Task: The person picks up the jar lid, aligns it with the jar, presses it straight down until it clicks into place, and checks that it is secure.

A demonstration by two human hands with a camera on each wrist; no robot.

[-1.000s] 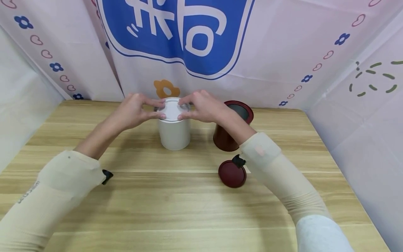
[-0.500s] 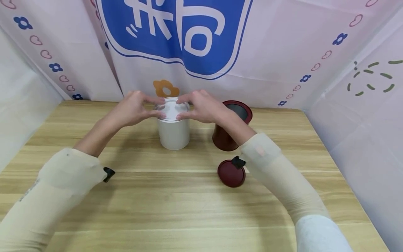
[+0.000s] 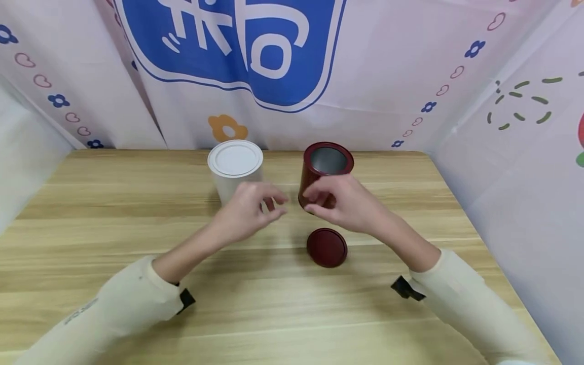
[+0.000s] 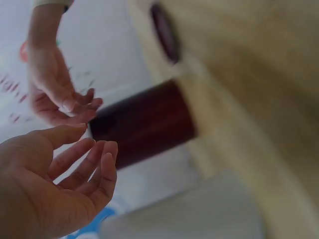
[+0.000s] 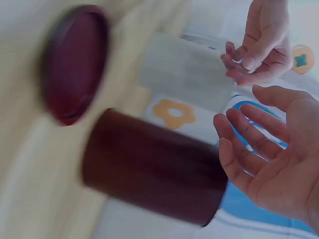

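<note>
A white canister stands upright at the back of the table, its white lid seated on top. To its right is a dark red canister with an uncovered top and a grey inside. The red lid lies flat on the table in front of it. My left hand hovers in front of the white canister, fingers loosely bent and holding nothing. Before the red canister hangs my right hand, also holding nothing, partly covering the canister in the head view. Both wrist views show the relaxed fingers apart from the canisters.
The wooden table ends at a white cloth backdrop close behind the canisters. Another cloth wall rises along the right side.
Both hands have let go of the white lid and moved right and toward me, to in front of the red canister. The view has shifted slightly; the canisters and red lid stay put.
</note>
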